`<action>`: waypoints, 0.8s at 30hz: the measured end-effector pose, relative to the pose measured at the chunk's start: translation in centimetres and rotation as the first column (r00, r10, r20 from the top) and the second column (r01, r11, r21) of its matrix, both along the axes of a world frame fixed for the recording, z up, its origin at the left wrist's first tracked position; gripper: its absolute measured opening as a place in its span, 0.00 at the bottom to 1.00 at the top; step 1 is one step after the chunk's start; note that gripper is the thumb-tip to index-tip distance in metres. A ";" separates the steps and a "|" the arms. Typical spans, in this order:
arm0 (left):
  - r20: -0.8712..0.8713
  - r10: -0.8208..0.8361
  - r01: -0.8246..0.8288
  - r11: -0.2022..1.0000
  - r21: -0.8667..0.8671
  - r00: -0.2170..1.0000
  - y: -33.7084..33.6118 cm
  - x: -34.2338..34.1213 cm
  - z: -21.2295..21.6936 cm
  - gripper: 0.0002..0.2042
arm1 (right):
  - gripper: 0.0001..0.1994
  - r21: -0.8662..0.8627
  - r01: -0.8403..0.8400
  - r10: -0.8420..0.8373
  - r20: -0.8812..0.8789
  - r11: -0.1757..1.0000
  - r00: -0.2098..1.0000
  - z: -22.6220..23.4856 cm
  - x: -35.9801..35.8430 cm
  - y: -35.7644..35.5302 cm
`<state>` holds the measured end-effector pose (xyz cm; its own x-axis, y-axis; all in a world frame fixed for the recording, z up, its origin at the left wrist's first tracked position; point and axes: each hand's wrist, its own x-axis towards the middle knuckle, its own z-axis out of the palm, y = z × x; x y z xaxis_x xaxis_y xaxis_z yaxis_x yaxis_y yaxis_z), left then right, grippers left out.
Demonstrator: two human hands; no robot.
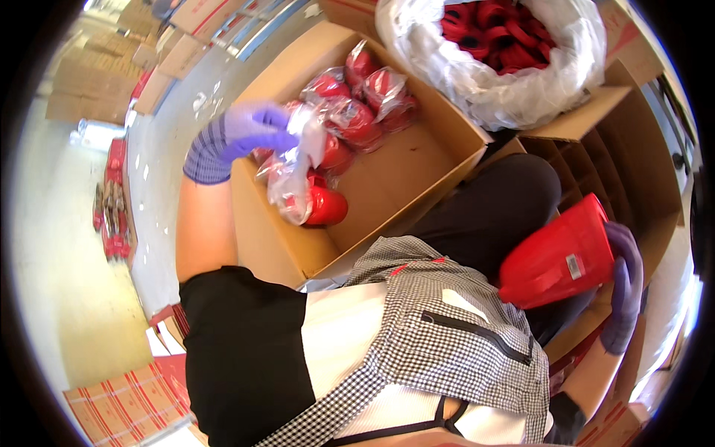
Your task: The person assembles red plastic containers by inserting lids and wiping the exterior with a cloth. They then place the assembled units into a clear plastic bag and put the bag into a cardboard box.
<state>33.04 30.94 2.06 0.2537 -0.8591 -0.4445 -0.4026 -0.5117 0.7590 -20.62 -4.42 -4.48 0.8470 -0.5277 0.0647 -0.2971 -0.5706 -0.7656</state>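
Two gloved hands are working here, and both are busy. Starting at your left, stacks of flat cartons (89, 82) are lying along the far edge, and a row of small red items (112, 205) is sitting on the pale floor (67, 298). Your left hand (249, 134) is reaching out over the open cardboard box (417, 160), its fingers pinched together on the top of a clear plastic bag (290, 175) that is hanging down from them. A red piece (325, 206) is sitting at the bottom of that bag, just over the near corner of the box. So the bagged piece is lying straight below your fingers, its long axis running down and slightly right, and your left hand is the one that has it. Further into the box, more bagged red pieces (357, 97) are resting in a heap against the far wall.

Moving right, a big clear sack of red rings (499, 37) is standing beyond the box. Below it, a box with cardboard dividers (596, 160) is sitting open beside your knee. Your right hand (622, 287) is curling around the lower end of a red plastic housing (558, 257), fingers closed on its far side. That housing is lying tilted, its long axis running from lower left up to the right, well apart from the bag.
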 end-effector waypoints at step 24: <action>0.722 0.151 0.594 0.470 -0.654 0.675 -43.1 -27.6 -6.6 0.25 | 0.10 0.594 0.279 -0.637 0.561 0.754 0.529 -2.5 2.4 -10.6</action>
<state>5.48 -12.13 -4.55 -0.1440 -0.7516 0.6437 -0.9080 0.3590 0.2161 -18.20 -15.00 -6.97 0.2492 -0.9479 0.1987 0.2977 -0.1202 -0.9470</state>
